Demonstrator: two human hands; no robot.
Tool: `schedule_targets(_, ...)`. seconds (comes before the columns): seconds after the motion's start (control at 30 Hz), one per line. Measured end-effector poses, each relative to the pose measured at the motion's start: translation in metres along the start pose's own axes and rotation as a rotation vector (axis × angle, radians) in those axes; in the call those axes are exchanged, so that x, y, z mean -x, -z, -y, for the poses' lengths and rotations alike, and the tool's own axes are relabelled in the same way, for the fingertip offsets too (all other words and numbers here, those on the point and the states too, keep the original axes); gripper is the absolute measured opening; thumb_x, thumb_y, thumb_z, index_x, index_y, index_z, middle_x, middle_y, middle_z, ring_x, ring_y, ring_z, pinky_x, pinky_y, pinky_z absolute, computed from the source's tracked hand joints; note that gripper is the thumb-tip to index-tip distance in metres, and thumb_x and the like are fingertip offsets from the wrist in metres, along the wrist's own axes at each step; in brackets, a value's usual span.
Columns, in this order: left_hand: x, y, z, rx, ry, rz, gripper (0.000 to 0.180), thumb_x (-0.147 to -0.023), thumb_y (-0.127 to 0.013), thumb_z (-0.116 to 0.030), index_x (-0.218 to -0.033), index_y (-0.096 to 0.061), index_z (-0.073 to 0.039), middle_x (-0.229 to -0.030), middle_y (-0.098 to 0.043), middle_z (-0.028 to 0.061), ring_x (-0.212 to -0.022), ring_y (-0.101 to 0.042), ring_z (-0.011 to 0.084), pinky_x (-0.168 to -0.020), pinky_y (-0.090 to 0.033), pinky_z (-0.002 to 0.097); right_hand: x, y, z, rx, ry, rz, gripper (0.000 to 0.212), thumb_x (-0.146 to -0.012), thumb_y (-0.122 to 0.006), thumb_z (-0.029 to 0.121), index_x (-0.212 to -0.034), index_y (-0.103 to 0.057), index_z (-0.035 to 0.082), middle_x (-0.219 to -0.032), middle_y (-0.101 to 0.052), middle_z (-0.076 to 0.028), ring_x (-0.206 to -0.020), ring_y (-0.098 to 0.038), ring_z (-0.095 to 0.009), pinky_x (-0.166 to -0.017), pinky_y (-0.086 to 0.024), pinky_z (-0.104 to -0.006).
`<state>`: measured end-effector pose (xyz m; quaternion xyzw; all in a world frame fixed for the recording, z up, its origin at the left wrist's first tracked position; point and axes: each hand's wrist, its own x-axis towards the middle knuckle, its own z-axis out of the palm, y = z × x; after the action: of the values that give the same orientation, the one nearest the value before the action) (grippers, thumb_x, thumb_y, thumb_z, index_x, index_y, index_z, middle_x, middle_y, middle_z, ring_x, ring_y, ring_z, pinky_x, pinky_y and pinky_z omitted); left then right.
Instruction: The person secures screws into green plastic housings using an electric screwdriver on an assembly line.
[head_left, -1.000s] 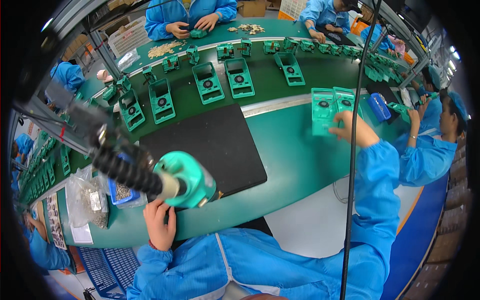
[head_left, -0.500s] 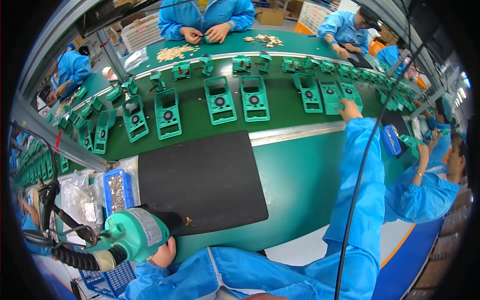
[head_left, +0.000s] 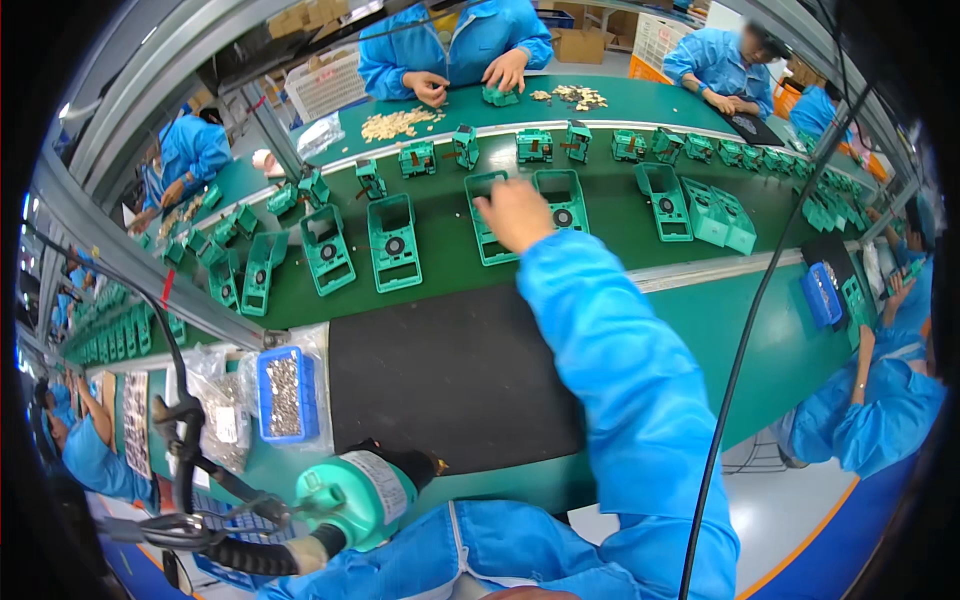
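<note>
My right hand [head_left: 520,215] reaches across to the green belt. It is over a green plastic housing [head_left: 475,190] with a rectangular opening and covers part of it. The fingers are blurred and partly hidden, so whether they grip the housing cannot be told. Just to the right is a similar housing [head_left: 563,215] with a round black part. My left hand is not visible. A green electric screwdriver [head_left: 352,500] with a black front end hangs close to my jacket, its black ribbed cable running left.
A black mat [head_left: 450,380] covers the near bench. Left of it sit a blue tray [head_left: 285,395] of small metal parts and a plastic bag [head_left: 222,410]. More housings [head_left: 397,245] and small green assemblies [head_left: 417,158] line the belt. Co-workers sit opposite and at both sides. A black cable [head_left: 735,370] crosses the view.
My right hand has moved left from the paired housings on the right to one near the middle. My left hand, earlier beside the screwdriver, has gone from sight. The view has shifted.
</note>
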<state>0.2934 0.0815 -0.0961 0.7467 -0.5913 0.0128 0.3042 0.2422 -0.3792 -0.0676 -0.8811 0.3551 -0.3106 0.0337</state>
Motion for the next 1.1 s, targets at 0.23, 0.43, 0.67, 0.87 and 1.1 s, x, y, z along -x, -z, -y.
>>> schedule_targets(0.23,0.02,-0.038,0.03,0.088,-0.029,-0.012,0.024,-0.088,-0.062,-0.007,-0.111,-0.066,0.0,-0.112,-0.062,0.0195,-0.101,-0.061,0.0384,-0.091,-0.049,0.0466,-0.035,-0.078,0.04,0.141,-0.157,0.087,0.055,-0.092,-0.058,0.056,-0.091,-0.076,0.004,-0.11,-0.07,-0.018,-0.103,-0.063,-0.039,-0.086,-0.049,-0.05)
schedule_targets(0.43,0.059,-0.055,0.075,0.251,0.119,-0.031,0.031,-0.092,-0.058,-0.017,-0.117,-0.064,0.001,-0.113,-0.061,0.0185,-0.097,-0.06,0.0371,-0.09,-0.048,0.0473,-0.025,-0.079,0.127,0.105,-0.154,0.215,0.047,-0.086,-0.067,0.05,-0.104,-0.076,0.008,-0.116,-0.07,-0.014,-0.119,-0.055,-0.036,-0.099,-0.04,-0.0479)
schedule_targets(0.67,0.009,0.004,0.012,-0.117,-0.014,-0.125,0.028,-0.078,-0.065,-0.001,-0.104,-0.063,-0.01,-0.115,-0.061,0.007,-0.103,-0.056,0.0293,-0.089,-0.039,0.0425,-0.011,-0.068,0.096,-0.119,-0.111,-0.102,0.022,-0.083,-0.065,0.02,-0.096,-0.07,0.003,-0.105,-0.069,-0.016,-0.104,-0.061,-0.04,-0.089,-0.048,-0.0516)
schedule_targets(0.87,0.004,0.008,0.022,-0.001,-0.042,-0.151,0.028,-0.08,-0.065,-0.001,-0.107,-0.064,-0.009,-0.116,-0.06,0.0074,-0.107,-0.056,0.0275,-0.092,-0.04,0.0408,0.018,0.048,0.094,-0.079,0.63,0.003,0.017,-0.085,-0.061,0.006,-0.101,-0.063,0.0,-0.099,-0.062,-0.014,-0.095,-0.056,-0.038,-0.084,-0.045,-0.0457)
schedule_targets(1.1,0.008,0.012,0.032,0.19,0.016,-0.211,0.027,-0.083,-0.068,-0.002,-0.109,-0.063,-0.006,-0.118,-0.061,0.0118,-0.111,-0.058,0.0299,-0.094,-0.042,0.0412,0.07,0.142,0.171,0.234,1.259,0.295,0.027,-0.072,-0.067,0.018,-0.097,-0.063,0.01,-0.099,-0.056,-0.002,-0.104,-0.054,-0.024,-0.093,-0.044,-0.038)
